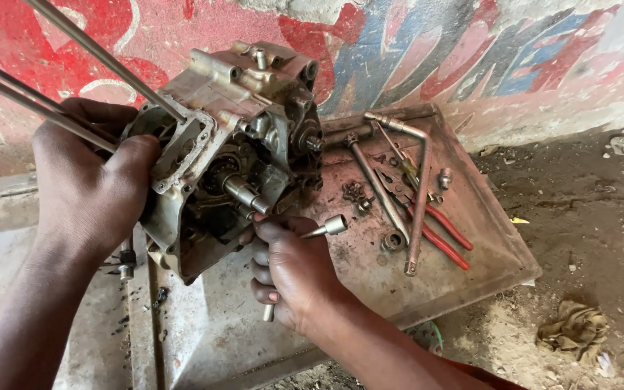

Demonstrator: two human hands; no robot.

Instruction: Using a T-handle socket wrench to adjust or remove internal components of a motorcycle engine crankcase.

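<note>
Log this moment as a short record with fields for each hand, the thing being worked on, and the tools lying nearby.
left hand: grips the engine case by its side, beside two long rods
right hand: fingers closed on a T-shaped socket wrench, under the case
tray: rusty metal, holds a long bent wrench, red-handled pliers, small nuts
ground: dirt, a rag at right

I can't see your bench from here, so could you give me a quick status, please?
Left hand grips engine case, tilted. Right hand holds T-wrench at its lower edge. Pliers, wrenches lie clear.
</note>
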